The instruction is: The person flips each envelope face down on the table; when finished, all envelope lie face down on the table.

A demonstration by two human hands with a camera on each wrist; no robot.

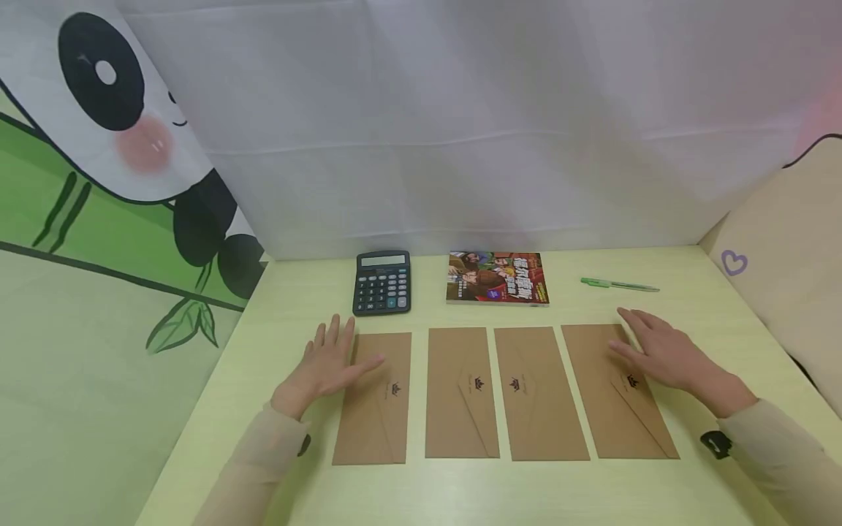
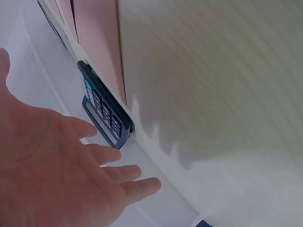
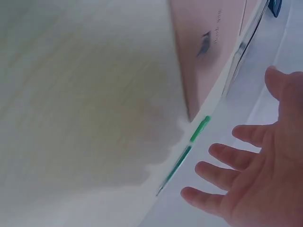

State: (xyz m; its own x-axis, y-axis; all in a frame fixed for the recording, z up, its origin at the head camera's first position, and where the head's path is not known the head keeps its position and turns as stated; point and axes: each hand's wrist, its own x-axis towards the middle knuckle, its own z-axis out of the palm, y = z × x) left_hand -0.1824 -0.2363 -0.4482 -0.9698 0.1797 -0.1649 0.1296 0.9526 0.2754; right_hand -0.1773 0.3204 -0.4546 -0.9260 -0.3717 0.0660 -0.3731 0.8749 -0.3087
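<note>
My left hand (image 1: 329, 363) hovers with spread fingers over the upper left part of the leftmost brown envelope (image 1: 375, 431). Two more brown envelopes, one left of centre (image 1: 454, 424) and one right of centre (image 1: 542, 424), lie side by side between the hands. Over the upper right edge of the rightmost envelope (image 1: 625, 431) is my right hand (image 1: 667, 354), its fingers extended. Each envelope carries a small dark crown print. In the wrist views, the left palm (image 2: 57, 165) and the right palm (image 3: 265, 175) hold nothing.
Along the back of the pale table (image 1: 460, 497) lie a black calculator (image 1: 382, 283), a colourful book (image 1: 497, 278) and a green pen (image 1: 620, 284). A white cloth (image 1: 460, 146) hangs behind them. Printed panels stand at the left and right sides.
</note>
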